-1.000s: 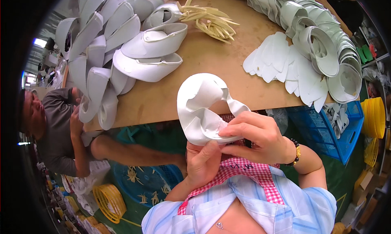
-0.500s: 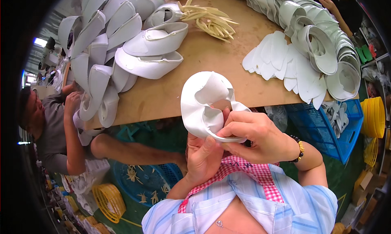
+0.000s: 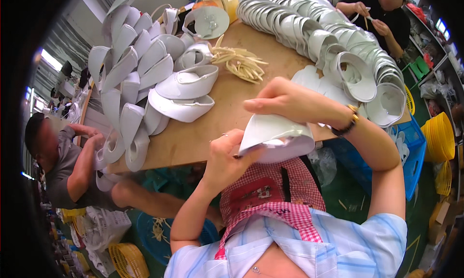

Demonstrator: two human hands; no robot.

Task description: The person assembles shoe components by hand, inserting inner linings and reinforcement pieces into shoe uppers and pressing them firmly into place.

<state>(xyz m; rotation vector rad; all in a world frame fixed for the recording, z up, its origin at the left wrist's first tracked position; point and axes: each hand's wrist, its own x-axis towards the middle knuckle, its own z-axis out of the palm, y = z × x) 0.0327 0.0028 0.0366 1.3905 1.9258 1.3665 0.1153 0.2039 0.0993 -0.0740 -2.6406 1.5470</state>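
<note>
In front of my chest, just off the table's near edge, is a white shoe upper [image 3: 278, 128], tipped so its opening faces down toward me. My left hand [image 3: 227, 154] grips its left end, thumb on the near rim. Bent over the top is my right hand [image 3: 290, 101], its palm and curled fingers against the upper; the fingertips are partly hidden. Beyond it lies a pile of flat white sole-shaped pieces [image 3: 309, 79]. More white uppers [image 3: 181, 106] are heaped on the table to the left.
Nested white uppers [image 3: 290, 29] line the right side of the brown table [image 3: 166, 150]. Beige strips [image 3: 238, 64] lie mid-table. A blue crate [image 3: 413, 157] stands below right, a blue basin [image 3: 150, 239] below left. One person [image 3: 63, 162] sits left, another [image 3: 379, 21] far right.
The upper has turned from opening upward to tipped over. My right hand has left the near rim and moved over the far top. My view has shifted, showing more of the table's far end.
</note>
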